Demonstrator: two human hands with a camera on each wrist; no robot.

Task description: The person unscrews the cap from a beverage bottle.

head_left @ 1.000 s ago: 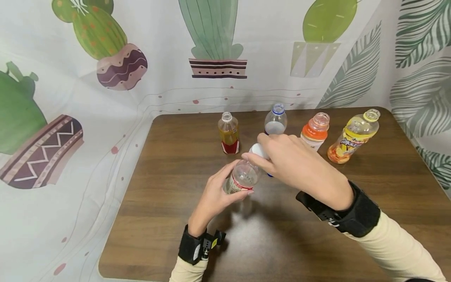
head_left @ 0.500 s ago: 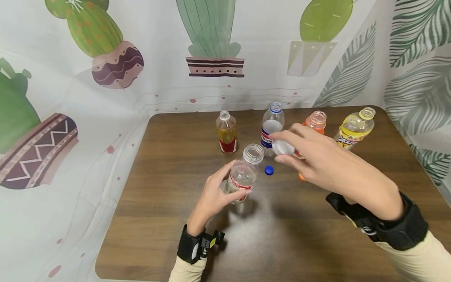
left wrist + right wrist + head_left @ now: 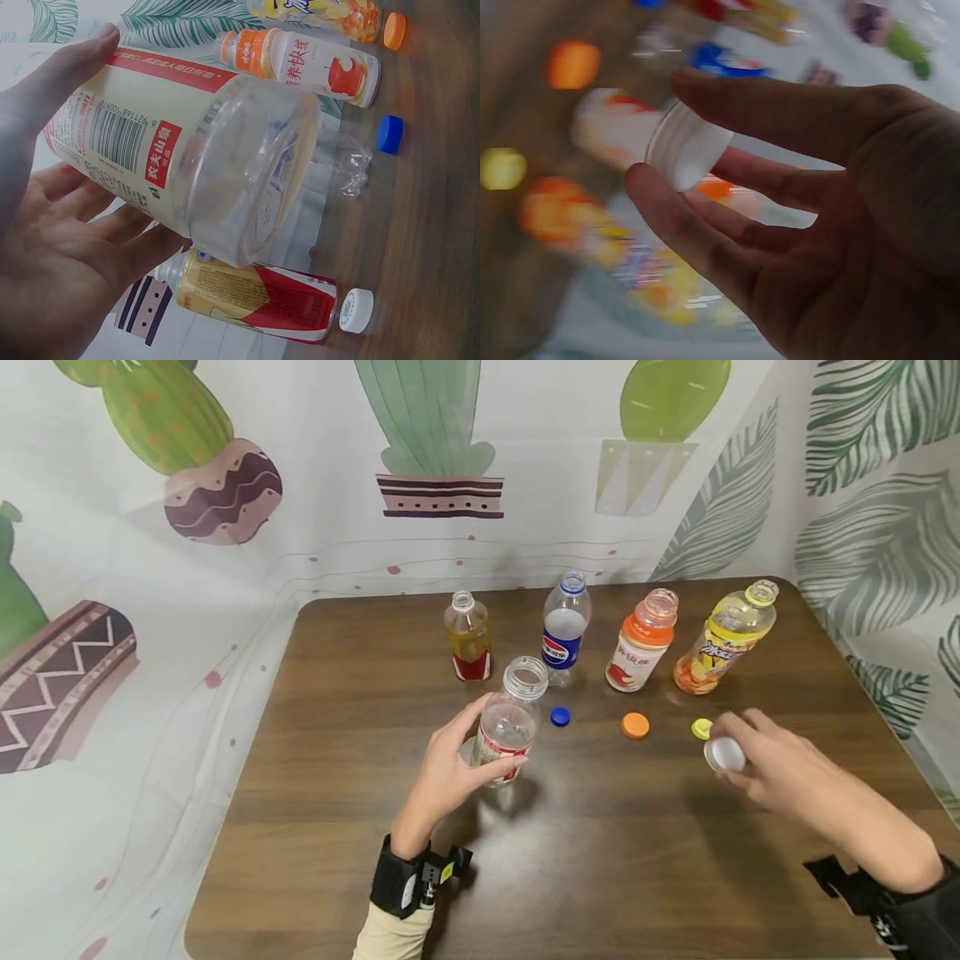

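Note:
My left hand (image 3: 450, 768) grips a clear plastic bottle (image 3: 506, 727) around its red-and-cream label, thumb on one side and fingers on the other. The bottle's wide mouth is uncapped, and its bare base shows in the left wrist view, raised off the table. Far to the right, my right hand (image 3: 795, 768) pinches a white bottle cap (image 3: 725, 755) between thumb and fingers. In the right wrist view the cap (image 3: 690, 146) stands on edge against a blurred background. A yellow cap (image 3: 702, 728) lies just beyond that hand on the table.
Along the back of the wooden table (image 3: 337, 827) stand uncapped bottles: red-and-gold (image 3: 468, 643), blue-labelled (image 3: 564, 627), orange-and-white (image 3: 642, 643) and yellow (image 3: 723, 643). A blue cap (image 3: 559, 717) and an orange cap (image 3: 635, 725) lie before them; the left wrist view shows another white cap (image 3: 357, 310).
My right hand has lifted the white cap off the bottle's mouth and carried it right, near the yellow cap. My left hand still grips the bottle. The head view has shifted slightly.

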